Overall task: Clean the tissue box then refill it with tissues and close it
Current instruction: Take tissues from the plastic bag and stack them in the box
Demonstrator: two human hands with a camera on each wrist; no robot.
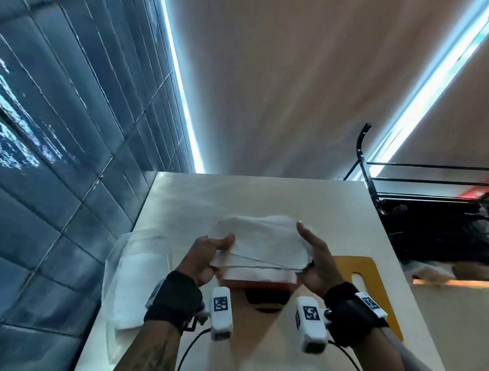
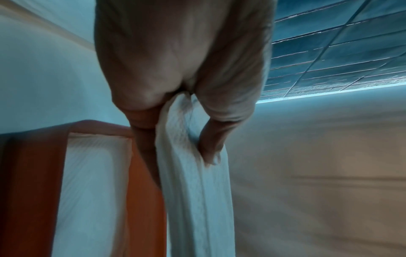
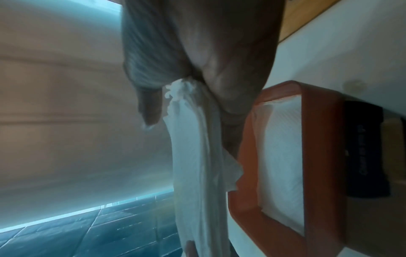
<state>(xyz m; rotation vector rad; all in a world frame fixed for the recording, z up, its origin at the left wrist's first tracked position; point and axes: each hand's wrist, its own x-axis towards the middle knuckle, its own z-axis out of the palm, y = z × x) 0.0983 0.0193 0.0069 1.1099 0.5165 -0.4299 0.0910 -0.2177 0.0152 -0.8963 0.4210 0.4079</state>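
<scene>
Both hands [image 1: 206, 253] pinch the tissue stack [image 1: 263, 242] above the box [image 1: 257, 284].

White tissues [image 1: 260, 242], orange tissue box [image 3: 318, 139], yellow board [image 1: 373, 278], dark blue wall tiles [image 1: 57, 149]

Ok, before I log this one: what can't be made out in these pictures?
- Head view: most of the orange tissue box, covered by the white tissue stack that the left hand and right hand hold above it.
- Right wrist view: print on the dark label beside the box, blurred.
- Head view: contents of the clear plastic bag, hazy.
- Head view: dark items on the black wire rack, blurred and cut by the right edge.
</scene>
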